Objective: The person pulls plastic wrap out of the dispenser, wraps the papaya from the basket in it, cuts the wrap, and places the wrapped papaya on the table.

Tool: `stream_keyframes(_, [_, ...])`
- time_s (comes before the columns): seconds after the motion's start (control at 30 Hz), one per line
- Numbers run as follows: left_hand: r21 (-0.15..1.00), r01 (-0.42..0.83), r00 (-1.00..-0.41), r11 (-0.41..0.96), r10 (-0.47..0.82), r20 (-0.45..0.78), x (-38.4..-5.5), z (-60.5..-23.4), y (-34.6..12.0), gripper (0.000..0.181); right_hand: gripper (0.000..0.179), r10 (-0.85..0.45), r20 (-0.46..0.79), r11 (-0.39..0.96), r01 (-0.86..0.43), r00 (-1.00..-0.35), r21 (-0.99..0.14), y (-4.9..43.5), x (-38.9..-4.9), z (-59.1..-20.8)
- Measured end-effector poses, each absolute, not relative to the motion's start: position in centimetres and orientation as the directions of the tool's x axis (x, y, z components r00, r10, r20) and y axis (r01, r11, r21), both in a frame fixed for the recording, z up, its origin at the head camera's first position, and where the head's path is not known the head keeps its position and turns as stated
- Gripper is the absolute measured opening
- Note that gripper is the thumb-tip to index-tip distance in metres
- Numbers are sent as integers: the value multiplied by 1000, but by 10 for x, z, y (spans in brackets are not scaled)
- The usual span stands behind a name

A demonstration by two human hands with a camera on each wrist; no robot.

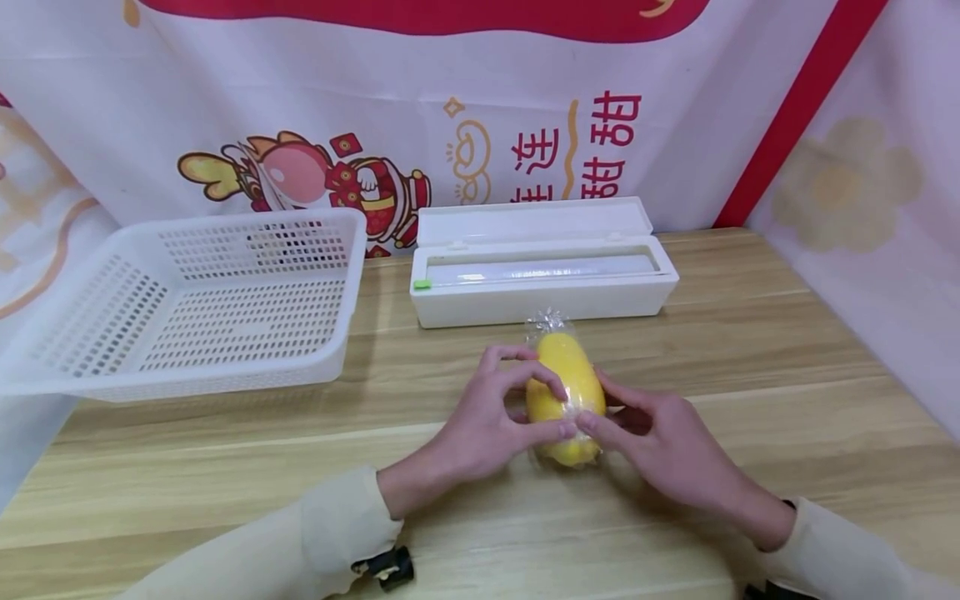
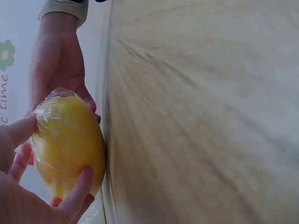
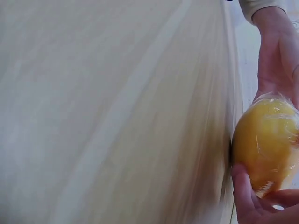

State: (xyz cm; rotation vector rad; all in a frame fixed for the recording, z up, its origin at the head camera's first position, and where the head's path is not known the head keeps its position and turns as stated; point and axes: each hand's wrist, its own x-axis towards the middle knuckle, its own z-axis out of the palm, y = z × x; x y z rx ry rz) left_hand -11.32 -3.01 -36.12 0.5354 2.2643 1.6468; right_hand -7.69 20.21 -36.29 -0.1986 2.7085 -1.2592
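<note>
A yellow oblong fruit [image 1: 562, 367] lies on the wooden table, wrapped in clear cling film [image 1: 550, 323] that bunches up at its far end. My left hand [image 1: 480, 429] holds its left side, fingers bent over the top. From the right, my right hand [image 1: 671, 446] grips it, and both thumb tips press the film near the close end. The left wrist view shows the wrapped fruit [image 2: 70, 140] between the two hands, its film creased and shiny. In the right wrist view the fruit [image 3: 264, 144] sits against the tabletop, with fingertips at its lower edge.
Behind the fruit stands a white cling film box [image 1: 547, 300], lid up, with a roll inside and a small green tab at its left. A white perforated basket [image 1: 341, 333] stands at the left. Printed cloth [image 1: 697, 125] hangs along the back.
</note>
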Motion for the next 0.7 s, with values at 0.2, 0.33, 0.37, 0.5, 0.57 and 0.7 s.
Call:
stream_keyframes(0.2, [930, 154, -909, 333, 417, 2, -114, -359, -27, 25, 66, -110, -124, 557, 42, -986, -830, 202, -77, -360])
stream_keyframes(0.33, [925, 150, -916, 349, 400, -3, -115, -358, -24, 14, 65, -65, -197, 502, 139, -978, -854, 201, -76, -360])
stream_keyframes(0.37, [925, 147, -917, 350, 398, -5, -115, -358, -24, 13, 66, -57, -217, 494, 161, -975, -855, 201, -76, -360])
stream_keyframes(0.5, [917, 140, -922, 373, 388, -17, -115, -357, -22, 10, 67, -28, -270, 478, 224, -963, -849, 201, -76, -358])
stream_keyframes(0.57, [911, 141, -922, 387, 386, -21, -115, -356, -22, 10, 66, -12, -268, 488, 228, -963, -842, 201, -76, -357])
stream_keyframes(0.7, [902, 141, -923, 407, 384, -29, -115, -356, -21, 11, 64, 21, -260, 493, 236, -965, -837, 199, -76, -356])
